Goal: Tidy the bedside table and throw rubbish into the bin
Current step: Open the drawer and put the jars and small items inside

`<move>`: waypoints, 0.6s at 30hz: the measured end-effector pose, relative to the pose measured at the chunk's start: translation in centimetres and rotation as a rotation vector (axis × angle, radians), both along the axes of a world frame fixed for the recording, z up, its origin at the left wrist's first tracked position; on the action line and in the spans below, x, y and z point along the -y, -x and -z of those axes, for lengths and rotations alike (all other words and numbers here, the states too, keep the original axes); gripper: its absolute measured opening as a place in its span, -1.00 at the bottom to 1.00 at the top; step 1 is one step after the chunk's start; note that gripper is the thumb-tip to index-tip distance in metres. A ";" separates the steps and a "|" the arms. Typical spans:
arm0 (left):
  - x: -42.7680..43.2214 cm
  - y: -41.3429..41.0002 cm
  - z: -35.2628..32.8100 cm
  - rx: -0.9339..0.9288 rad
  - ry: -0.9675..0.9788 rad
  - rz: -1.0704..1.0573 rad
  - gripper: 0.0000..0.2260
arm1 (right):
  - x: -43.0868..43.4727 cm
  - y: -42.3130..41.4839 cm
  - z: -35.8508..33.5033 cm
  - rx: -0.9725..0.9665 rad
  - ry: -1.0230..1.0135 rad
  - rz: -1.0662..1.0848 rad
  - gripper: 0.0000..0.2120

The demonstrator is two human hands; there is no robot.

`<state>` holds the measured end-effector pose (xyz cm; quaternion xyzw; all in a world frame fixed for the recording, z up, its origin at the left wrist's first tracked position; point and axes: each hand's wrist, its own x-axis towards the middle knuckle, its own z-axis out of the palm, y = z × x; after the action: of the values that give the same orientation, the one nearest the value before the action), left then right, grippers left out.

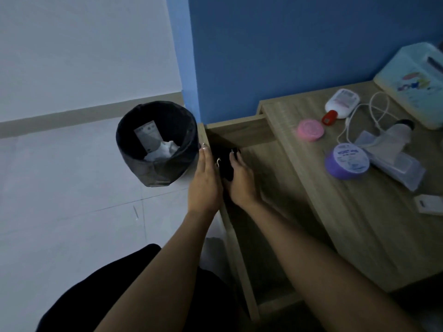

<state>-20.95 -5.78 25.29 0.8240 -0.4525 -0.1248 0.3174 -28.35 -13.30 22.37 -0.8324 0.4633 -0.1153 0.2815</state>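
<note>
left hand (205,179): fingers straight, flat against the near side of a dark item (225,164), not curled.
right hand (242,182): cupped on the item's other side; grip unclear.
dark item: pressed between both palms in the open drawer (263,164), back-left corner.
bin (157,142): at 10 o'clock from the hands, paper inside.
bedside table (335,212): clutter at 2 o'clock.
tip: keep palms squeezed, lift clear of the drawer wall.

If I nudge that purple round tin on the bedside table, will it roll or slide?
The purple round tin lies flat on its base, so it would probably slide, not roll. It looks low and wide, unlikely to tip. A clear plastic packet touches its right side and the white cable runs close behind, so a push may drag those.
</note>
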 end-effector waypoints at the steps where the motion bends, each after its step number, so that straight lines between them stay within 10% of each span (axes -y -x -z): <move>1: 0.0 -0.1 0.1 -0.001 -0.005 -0.006 -0.48 | 0.3 -0.5 0.9 -0.007 -0.005 -0.018 -0.38; 10: -0.1 -0.2 0.3 -0.013 -0.024 -0.009 -0.49 | 0.5 -2.5 5.9 -0.335 0.361 -0.307 -0.43; 18: 0.0 0.0 0.2 -0.023 -0.015 -0.013 -0.49 | 1.0 -2.3 4.6 -0.198 -0.025 -0.193 -0.39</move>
<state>-20.93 -5.75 25.13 0.8278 -0.4426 -0.1357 0.3170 -26.02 -14.29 17.76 -0.8768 0.4079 0.0007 0.2547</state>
